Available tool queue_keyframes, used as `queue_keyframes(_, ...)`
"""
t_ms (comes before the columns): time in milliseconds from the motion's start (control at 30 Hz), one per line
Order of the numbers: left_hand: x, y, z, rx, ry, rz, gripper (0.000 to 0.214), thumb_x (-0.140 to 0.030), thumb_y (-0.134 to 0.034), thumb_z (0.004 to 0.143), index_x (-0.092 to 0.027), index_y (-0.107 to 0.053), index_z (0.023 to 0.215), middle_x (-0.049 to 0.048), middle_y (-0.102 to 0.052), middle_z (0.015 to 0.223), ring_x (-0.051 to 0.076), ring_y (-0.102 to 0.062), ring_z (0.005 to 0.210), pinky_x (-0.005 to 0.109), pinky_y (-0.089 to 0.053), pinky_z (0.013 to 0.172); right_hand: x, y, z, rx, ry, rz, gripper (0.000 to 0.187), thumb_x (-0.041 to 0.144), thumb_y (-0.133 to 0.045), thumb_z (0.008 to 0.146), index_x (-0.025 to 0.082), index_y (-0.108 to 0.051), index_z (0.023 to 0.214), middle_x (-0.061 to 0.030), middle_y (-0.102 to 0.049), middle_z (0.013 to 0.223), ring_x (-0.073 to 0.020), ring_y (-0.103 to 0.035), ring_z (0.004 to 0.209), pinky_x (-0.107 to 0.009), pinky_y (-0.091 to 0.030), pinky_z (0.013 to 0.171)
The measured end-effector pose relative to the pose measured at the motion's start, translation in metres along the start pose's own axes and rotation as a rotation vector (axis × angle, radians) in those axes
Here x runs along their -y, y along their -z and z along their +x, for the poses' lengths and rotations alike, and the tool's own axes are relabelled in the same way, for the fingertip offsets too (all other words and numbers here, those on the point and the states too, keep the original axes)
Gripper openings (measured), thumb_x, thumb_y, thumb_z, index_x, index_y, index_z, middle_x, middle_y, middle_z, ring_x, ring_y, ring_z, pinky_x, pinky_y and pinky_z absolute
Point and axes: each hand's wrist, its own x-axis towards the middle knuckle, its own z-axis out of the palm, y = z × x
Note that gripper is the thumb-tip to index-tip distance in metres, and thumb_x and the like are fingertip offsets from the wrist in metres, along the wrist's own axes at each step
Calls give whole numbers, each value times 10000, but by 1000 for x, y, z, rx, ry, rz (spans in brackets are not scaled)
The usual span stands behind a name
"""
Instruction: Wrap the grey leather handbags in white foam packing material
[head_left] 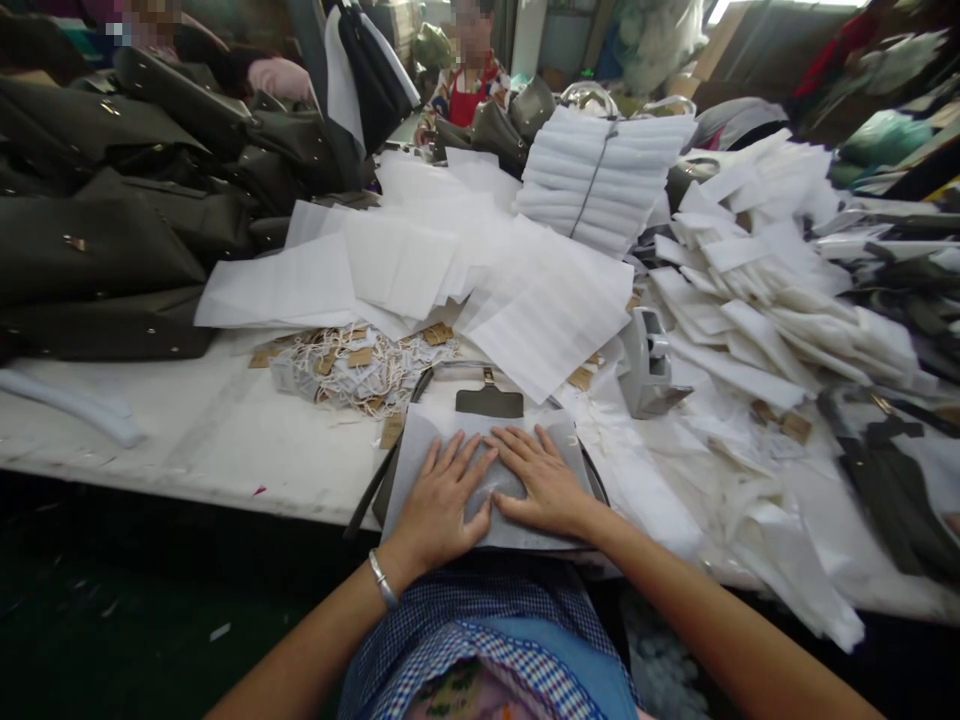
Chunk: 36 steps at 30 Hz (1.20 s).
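Observation:
A dark handbag (pixel 489 402) lies flat at the table's front edge, mostly covered by a thin white foam sheet (pixel 427 425). Its flap with a small metal clasp shows above the sheet, and dark straps curve out at both sides. My left hand (pixel 442 490) rests flat on the sheet, fingers spread. Beside it my right hand (pixel 540 480) also presses flat, fingers apart, the two hands nearly meeting in the middle. What lies under the sheet below the flap is hidden.
Behind the bag lie loose foam sheets (pixel 555 310) and a heap of stringed tags (pixel 352 365). A grey tape dispenser (pixel 646 365) stands at the right, near piled white foam pieces (pixel 780 310). Dark bags (pixel 90 250) are stacked left. Another person (pixel 469 95) is across the table.

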Motion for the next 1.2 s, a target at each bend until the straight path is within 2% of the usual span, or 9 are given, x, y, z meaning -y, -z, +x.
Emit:
queue_keyframes(433, -2, -3, -2, -60, -18, 18, 675, -318, -564, 873, -241, -358, 1511, 92, -340, 1584, 314, -223, 1488, 576, -185, 1209, 5, -3, 4, -52, -68, -1, 697, 361, -555, 863, 240, -369, 1523, -74, -340, 1581, -274, -274, 1459, -551, -64, 1215)
queue_keyframes(667, 4, -4, -1, -20, -15, -11, 644, -393, -483, 963, -223, -268, 1546, 88, -340, 1585, 293, -231, 1487, 560, -198, 1208, 1, 3, -1, -37, -7, 47, 643, 399, -529, 928, 225, -369, 1526, -61, -323, 1590, -259, -238, 1477, -537, -71, 1223)
queue_keyframes(833, 3, -2, 0, -17, -10, 35, 636, -296, -485, 954, -240, -262, 1547, 66, -328, 1592, 286, -230, 1488, 571, -226, 1201, 6, 5, -4, -66, 18, 19, 591, 416, -506, 965, 230, -399, 1516, -58, -322, 1587, -274, -244, 1478, -555, -82, 1226)
queue_keyframes(900, 2, -4, -4, -38, -11, 98, 666, -315, -493, 945, -266, -233, 1556, 54, -319, 1596, 295, -244, 1483, 581, -265, 1187, 6, -1, -7, -112, 35, -1, 568, 406, -480, 983, 254, -388, 1522, -47, -326, 1582, -284, -262, 1472, -581, -109, 1222)
queue_keyframes(967, 6, -16, -6, -107, -40, 177, 694, -361, -496, 934, -289, -211, 1563, 27, -307, 1599, 302, -292, 1465, 553, -330, 1166, -1, -12, -7, -154, 48, -26, 573, 447, -450, 999, 300, -337, 1541, -28, -299, 1586, -306, -282, 1464, -627, -163, 1204)
queue_keyframes(1033, 20, -36, -3, -202, -108, 285, 732, -441, -524, 907, -267, -243, 1560, 42, -326, 1587, 323, -368, 1425, 517, -415, 1109, -16, -27, -1, -190, 55, -65, 589, 500, -442, 992, 346, -300, 1543, -15, -286, 1579, -337, -303, 1449, -666, -231, 1173)
queue_keyframes(1100, 38, -58, 5, -339, -200, 418, 711, -474, -559, 884, -242, -351, 1524, 71, -477, 1495, 339, -505, 1319, 482, -495, 1006, -32, -40, 10, -211, 86, -114, 579, 533, -459, 967, 383, -343, 1514, -3, -336, 1547, -349, -379, 1405, -649, -335, 1136)
queue_keyframes(1133, 45, -67, 9, -414, -262, 489, 644, -464, -568, 891, -243, -431, 1481, 75, -571, 1412, 324, -584, 1229, 454, -521, 956, -38, -46, 15, -221, 106, -135, 563, 545, -479, 946, 403, -396, 1485, 3, -392, 1517, -353, -440, 1363, -629, -399, 1102)
queue_keyframes(1200, 54, -79, 15, -539, -288, 576, 444, -399, -591, 915, -290, -578, 1346, 47, -689, 1246, 278, -660, 1089, 417, -533, 919, -43, -56, 23, -309, 93, -167, 485, 528, -515, 900, 459, -535, 1380, 37, -522, 1430, -350, -554, 1262, -590, -498, 1020)
